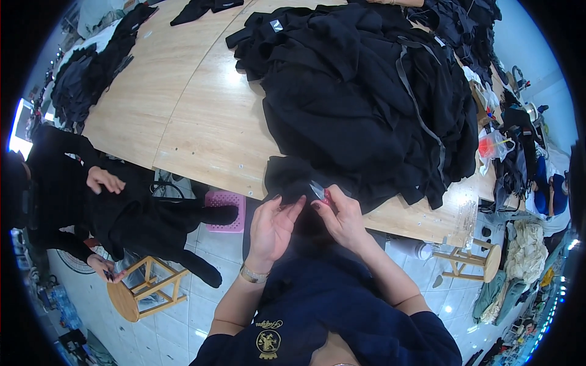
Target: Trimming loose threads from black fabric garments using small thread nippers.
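My right hand (343, 218) is closed around small thread snips (320, 193) with bare metal blades and a red grip. The blades point up and to the left, over black cloth. My left hand (272, 227), palm turned up, has its fingertips on the near edge of a black garment (287, 175) at the table's front edge. The garment hangs partly over that edge towards my lap. Just beyond both hands lies a large heap of black garments (342, 104), with a grey strip (410, 91) running across it.
The wooden table (201, 122) reaches away to the left. At far left a co-worker (55, 183) handles a black garment (146, 213) beside a wooden stool (125, 299). A pink basket (234, 224) sits under the table edge. Another stool (490, 262) stands at right.
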Motion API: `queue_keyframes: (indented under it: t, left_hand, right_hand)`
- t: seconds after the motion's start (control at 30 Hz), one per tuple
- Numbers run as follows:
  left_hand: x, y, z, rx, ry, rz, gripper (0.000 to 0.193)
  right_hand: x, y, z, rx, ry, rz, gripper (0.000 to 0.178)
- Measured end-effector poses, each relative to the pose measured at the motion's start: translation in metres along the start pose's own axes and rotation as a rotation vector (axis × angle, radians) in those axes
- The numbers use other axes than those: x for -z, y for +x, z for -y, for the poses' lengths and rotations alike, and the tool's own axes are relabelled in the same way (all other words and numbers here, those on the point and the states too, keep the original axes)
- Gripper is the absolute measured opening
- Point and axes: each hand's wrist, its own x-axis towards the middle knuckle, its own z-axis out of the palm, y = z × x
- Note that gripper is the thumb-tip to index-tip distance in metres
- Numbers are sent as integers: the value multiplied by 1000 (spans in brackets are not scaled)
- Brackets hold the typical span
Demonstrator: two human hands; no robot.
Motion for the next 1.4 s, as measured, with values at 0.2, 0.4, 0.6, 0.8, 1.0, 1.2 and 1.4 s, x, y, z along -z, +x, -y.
queue_keyframes:
  t: [0.2,0.4,0.6,0.8,1.0,1.2,1.4]
  left_hand:
    - [5,-5,13,-75,116,102,26]
    - [-4,-4,15,-118,255,4,29]
    - [-1,-2,7,-166,306,-8,29]
    - [-4,-2,4,-160,322,27,30]
    - [-3,-2,5,-151,318,70,29]
    - [-3,-3,5,-150,327,65,30]
    - [1,-1,6,-182,366,98,30]
  right_hand:
    - [-11,12,21,6,159,-38,20]
    - [-13,17,8,-224,726,-62,8]
    - [-3,13,2,-300,740,-120,16]
    - [0,1,0,-20,56,16,26]
    - [0,1,-1,82,-112,25,26]
    - [1,4,2,129,-159,15,26]
    - [1,5,3,124,-148,6,25]
